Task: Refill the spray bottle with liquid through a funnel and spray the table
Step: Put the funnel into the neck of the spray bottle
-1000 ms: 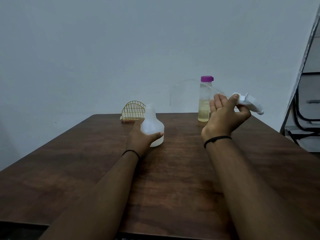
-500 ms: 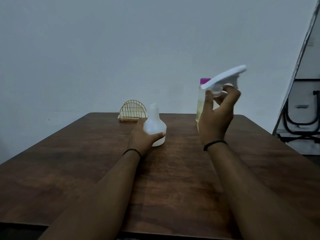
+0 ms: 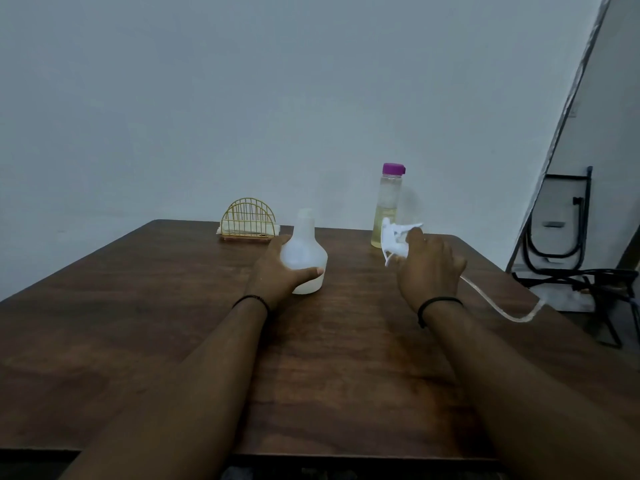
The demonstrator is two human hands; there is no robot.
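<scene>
A white translucent spray bottle [image 3: 306, 249] stands upright on the brown wooden table [image 3: 173, 306], its neck uncovered. My left hand [image 3: 277, 271] wraps around its lower body. My right hand [image 3: 429, 268] is low over the table to the right, closed on the white spray head [image 3: 394, 239]; its clear dip tube [image 3: 502, 306] trails right in a curve. Behind the spray head stands a clear bottle [image 3: 386, 209] with a purple cap, about half full of yellowish liquid. I see no funnel.
A yellow wire napkin holder [image 3: 247, 220] with white napkins sits at the table's far edge, left of the spray bottle. To the right beyond the table, a leaning board [image 3: 568, 109] and black metal frames [image 3: 568, 258] stand on the floor.
My right hand has come down from head height to just above the table with the spray head, and the tube now trails to the right. My left hand stays on the bottle.
</scene>
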